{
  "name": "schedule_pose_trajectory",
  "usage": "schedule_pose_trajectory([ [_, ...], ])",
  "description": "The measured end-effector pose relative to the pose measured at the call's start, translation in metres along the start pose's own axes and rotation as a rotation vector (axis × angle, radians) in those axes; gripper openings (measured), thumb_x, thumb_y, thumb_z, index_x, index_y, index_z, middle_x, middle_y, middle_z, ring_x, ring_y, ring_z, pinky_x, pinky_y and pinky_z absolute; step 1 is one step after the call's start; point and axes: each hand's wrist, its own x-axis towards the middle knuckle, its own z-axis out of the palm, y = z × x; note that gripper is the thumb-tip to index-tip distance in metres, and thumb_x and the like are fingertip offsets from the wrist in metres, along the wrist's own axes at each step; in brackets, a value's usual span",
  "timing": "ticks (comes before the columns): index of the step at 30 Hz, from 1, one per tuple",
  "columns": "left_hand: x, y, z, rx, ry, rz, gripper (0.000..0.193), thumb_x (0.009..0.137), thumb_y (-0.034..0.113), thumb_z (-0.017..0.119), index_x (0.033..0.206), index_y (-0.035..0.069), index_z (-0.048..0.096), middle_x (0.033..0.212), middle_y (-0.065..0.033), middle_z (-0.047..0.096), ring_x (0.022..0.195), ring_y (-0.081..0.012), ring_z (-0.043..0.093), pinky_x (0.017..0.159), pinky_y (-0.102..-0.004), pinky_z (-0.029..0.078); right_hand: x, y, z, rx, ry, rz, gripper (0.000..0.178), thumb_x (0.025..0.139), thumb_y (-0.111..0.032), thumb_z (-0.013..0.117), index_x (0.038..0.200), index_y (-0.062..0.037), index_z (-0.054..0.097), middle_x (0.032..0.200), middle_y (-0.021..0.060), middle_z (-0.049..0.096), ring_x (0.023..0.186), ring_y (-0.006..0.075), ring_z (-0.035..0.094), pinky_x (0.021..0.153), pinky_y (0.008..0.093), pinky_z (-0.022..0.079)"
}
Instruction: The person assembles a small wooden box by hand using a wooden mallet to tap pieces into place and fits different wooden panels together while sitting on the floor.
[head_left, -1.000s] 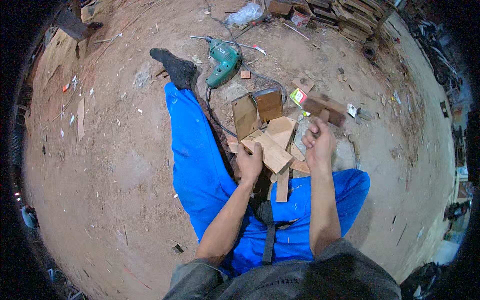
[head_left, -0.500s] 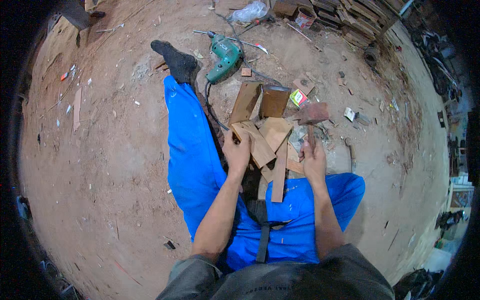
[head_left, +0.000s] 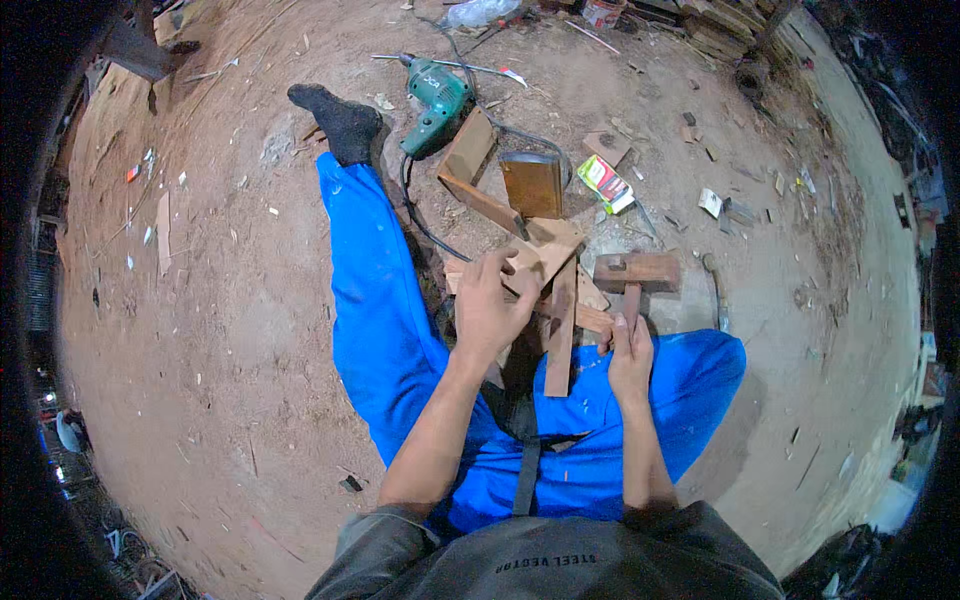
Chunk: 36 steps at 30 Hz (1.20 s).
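Observation:
My right hand (head_left: 629, 360) grips the handle of a wooden mallet (head_left: 655, 272), its blocky head held above the ground by my bent knee. My left hand (head_left: 489, 312) is open, fingers curved and apart, over the near end of the wood pieces. Just beyond its fingertips, two boards (head_left: 483, 203) meet at a corner, one end near a flat board (head_left: 550, 243). Behind that flat board a brown wooden block (head_left: 533, 186) stands upright. A narrow wooden strip (head_left: 562, 340) leans from the pile onto my blue trousers.
A green power drill (head_left: 436, 103) with a black cord lies beyond the boards, near my outstretched foot (head_left: 345, 122). A green and white packet (head_left: 606, 184) and a hammer-like tool (head_left: 716, 285) lie to the right. Wood scraps dot the dirt floor; stacked timber (head_left: 725, 28) stands far right.
My left hand has let go of the board it was holding, which now sits tipped farther away. The mallet has come lower and nearer to me, its head turned sideways.

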Motion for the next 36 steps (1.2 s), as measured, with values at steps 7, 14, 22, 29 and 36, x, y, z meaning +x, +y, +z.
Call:
schedule_pose_trajectory([
  [7, -0.008, -0.004, 0.023, 0.250, -0.159, -0.296, 0.086, 0.067, 0.042, 0.089, 0.123, -0.012, 0.051, 0.126, -0.0309, 0.047, 0.126, -0.0470, 0.040, 0.107, -0.0513, 0.039, -0.018, 0.005, -0.013, 0.027, 0.016, -0.026, 0.026, 0.107, -0.022, 0.048, 0.092, -0.0014, 0.053, 0.068, 0.0053, 0.058, 0.057, 0.0134, 0.055, 0.052, 0.0304, 0.045],
  [14, -0.008, -0.008, 0.018, 0.274, -0.155, -0.275, 0.088, 0.059, 0.038, 0.091, 0.122, -0.009, 0.052, 0.124, -0.0280, 0.048, 0.118, -0.0443, 0.051, 0.101, -0.0499, 0.046, -0.018, 0.010, -0.014, 0.147, -0.026, -0.021, 0.025, 0.107, -0.024, 0.049, 0.096, -0.0018, 0.054, 0.068, 0.0050, 0.057, 0.057, 0.0122, 0.055, 0.052, 0.0295, 0.046],
  [22, -0.010, 0.004, -0.012, 0.043, -0.061, -0.252, 0.088, 0.062, 0.025, 0.092, 0.130, -0.008, 0.046, 0.117, -0.0209, 0.062, 0.108, -0.0296, 0.064, 0.094, -0.0384, 0.053, -0.022, -0.002, -0.017, 0.178, -0.027, 0.000, 0.025, 0.107, -0.023, 0.050, 0.095, -0.0016, 0.055, 0.070, 0.0054, 0.060, 0.058, 0.0120, 0.056, 0.054, 0.0286, 0.047],
  [29, -0.004, 0.030, -0.019, -0.331, -0.183, -0.267, 0.084, 0.069, 0.012, 0.085, 0.137, -0.003, 0.038, 0.119, -0.0157, 0.063, 0.101, -0.0230, 0.069, 0.084, -0.0339, 0.059, -0.013, -0.020, -0.031, -0.042, -0.067, -0.137, 0.024, 0.105, -0.021, 0.052, 0.098, 0.0018, 0.056, 0.076, 0.0159, 0.064, 0.063, 0.0299, 0.062, 0.058, 0.0376, 0.049],
  [36, -0.006, 0.056, -0.005, -0.226, -0.313, 0.277, 0.091, 0.063, 0.020, 0.091, 0.140, 0.005, 0.044, 0.137, -0.0176, 0.053, 0.128, -0.0353, 0.052, 0.106, -0.0446, 0.046, 0.020, -0.116, -0.062, -0.196, 0.079, -0.351, 0.026, 0.105, -0.023, 0.053, 0.105, 0.0021, 0.062, 0.075, 0.0168, 0.062, 0.061, 0.0268, 0.061, 0.057, 0.0370, 0.046],
])
